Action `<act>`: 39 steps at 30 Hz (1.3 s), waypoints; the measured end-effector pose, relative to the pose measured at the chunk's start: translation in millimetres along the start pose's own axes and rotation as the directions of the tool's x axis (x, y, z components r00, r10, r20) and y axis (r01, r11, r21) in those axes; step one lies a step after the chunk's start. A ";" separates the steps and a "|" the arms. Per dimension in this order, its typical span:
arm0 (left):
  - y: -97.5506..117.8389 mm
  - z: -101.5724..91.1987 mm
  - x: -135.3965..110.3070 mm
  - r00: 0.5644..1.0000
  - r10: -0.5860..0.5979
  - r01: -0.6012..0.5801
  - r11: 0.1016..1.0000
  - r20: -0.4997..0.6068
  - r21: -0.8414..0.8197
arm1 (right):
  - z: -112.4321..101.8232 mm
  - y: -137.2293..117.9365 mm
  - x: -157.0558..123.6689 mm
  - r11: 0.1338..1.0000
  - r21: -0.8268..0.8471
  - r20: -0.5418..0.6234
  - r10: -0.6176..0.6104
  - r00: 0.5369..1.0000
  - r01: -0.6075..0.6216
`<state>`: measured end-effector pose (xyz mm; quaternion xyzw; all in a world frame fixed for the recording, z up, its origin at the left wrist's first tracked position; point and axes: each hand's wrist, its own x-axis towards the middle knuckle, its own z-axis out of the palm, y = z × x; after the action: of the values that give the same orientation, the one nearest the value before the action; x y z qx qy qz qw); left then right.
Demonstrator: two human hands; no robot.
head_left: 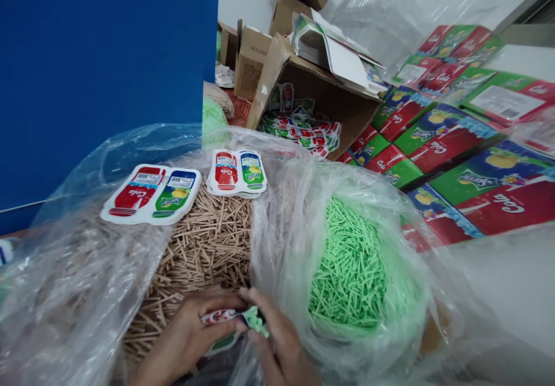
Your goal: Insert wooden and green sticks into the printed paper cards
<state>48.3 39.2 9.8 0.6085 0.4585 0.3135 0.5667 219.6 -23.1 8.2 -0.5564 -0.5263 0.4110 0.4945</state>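
My left hand point(188, 331) grips a small printed packet point(218, 316) with red Cola lettering, its fingers closed around one side. On the other side my right hand point(281, 342) pinches the packet near its mouth, where pale green sticks point(256, 320) show. Part of a green printed piece point(224, 344) shows just below the hands; whether it belongs to the packet I cannot tell. Beneath both hands lies a plastic bag full of thin brown sticks point(212, 241). Two flat Cola-and-Sprite packets, a larger-looking one point(151, 194) and a short stack point(237, 172), rest on top of it.
A clear bag of green sticks point(349, 264) stands to the right. Behind it, a tipped cardboard box point(358, 106) holds many printed packets point(303, 132). Printed Cola and Sprite cartons point(489, 172) are stacked at right. A blue panel point(104, 56) blocks the upper left.
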 end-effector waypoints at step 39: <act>3.7 -34.0 -11.9 0.969 -0.085 0.021 0.964 -0.230 -0.267 | 26.0 -5.2 47.4 0.898 0.428 0.010 0.109 0.994 -0.103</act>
<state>13.8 42.2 20.5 0.4733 0.4942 0.4271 0.5911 198.4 26.7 11.8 -0.4653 -0.3887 0.5386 0.5851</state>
